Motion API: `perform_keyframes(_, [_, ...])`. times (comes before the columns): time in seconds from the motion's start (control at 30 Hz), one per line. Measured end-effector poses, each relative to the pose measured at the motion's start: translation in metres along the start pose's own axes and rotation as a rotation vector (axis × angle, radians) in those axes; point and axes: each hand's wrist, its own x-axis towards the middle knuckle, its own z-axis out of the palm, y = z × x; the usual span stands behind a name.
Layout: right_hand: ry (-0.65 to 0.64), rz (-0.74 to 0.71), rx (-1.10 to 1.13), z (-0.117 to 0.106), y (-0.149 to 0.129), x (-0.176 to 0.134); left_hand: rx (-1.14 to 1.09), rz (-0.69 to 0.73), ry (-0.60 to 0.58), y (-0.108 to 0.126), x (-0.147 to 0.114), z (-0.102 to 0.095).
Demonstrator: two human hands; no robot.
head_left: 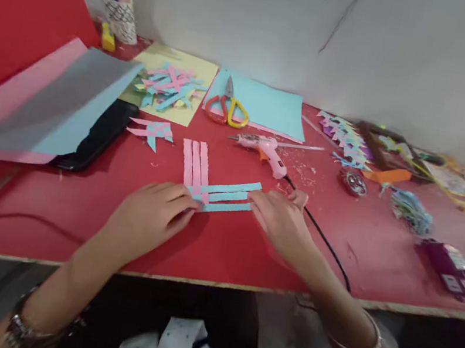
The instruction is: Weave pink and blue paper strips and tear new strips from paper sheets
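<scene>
Three pink paper strips (196,162) stand away from me and cross three blue paper strips (231,197) that run to the right, interlaced at a small checkered corner. My left hand (155,211) has its thumb and fingers closed at that woven corner, covering part of it. At the right ends of the blue strips, my right hand (280,220) holds them with bent fingers pressed together, its thumb off to the side. A pink glue gun (266,149) lies just beyond the strips. Left of the pink strips rests a small woven pink-and-blue piece (153,130).
Scissors (227,105) lie on blue paper sheets (270,106). Cut strips (171,86) are heaped on yellow paper (184,115). A pen cup (122,19) stands back left. The glue gun's cord (328,243) passes right of my right hand. Thread (411,211) and other craft items lie right.
</scene>
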Motion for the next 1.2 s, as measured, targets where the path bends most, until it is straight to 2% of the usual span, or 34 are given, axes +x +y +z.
perform_keyframes(0.37, [0.013, 0.010, -0.087, 0.001, 0.004, -0.001, 0.005, -0.026, 0.011, 0.001, 0.001, -0.001])
perform_keyframes(0.57, [0.103, 0.076, -0.127, -0.002, -0.001, -0.011, 0.009, -0.016, 0.013, 0.001, 0.002, 0.000])
perform_keyframes(0.67, [0.142, 0.004, -0.094, -0.005, -0.013, -0.015, 0.022, -0.011, 0.020, 0.001, 0.001, 0.001])
perform_keyframes(0.77, [0.090, -0.103, -0.027, -0.004, -0.026, -0.015, 0.047, 0.013, 0.040, 0.000, 0.000, 0.002])
perform_keyframes(0.83, [0.054, -0.126, 0.005, -0.001, -0.033, -0.013, 0.063, 0.032, 0.054, 0.000, 0.000, 0.002])
perform_keyframes(0.97, [0.037, -0.124, 0.027, 0.005, -0.037, -0.011, 0.054, 0.034, 0.052, 0.000, 0.001, 0.001])
perform_keyframes(1.2, [0.034, -0.056, 0.017, 0.004, -0.029, -0.018, 0.046, 0.003, 0.049, 0.002, 0.001, 0.001])
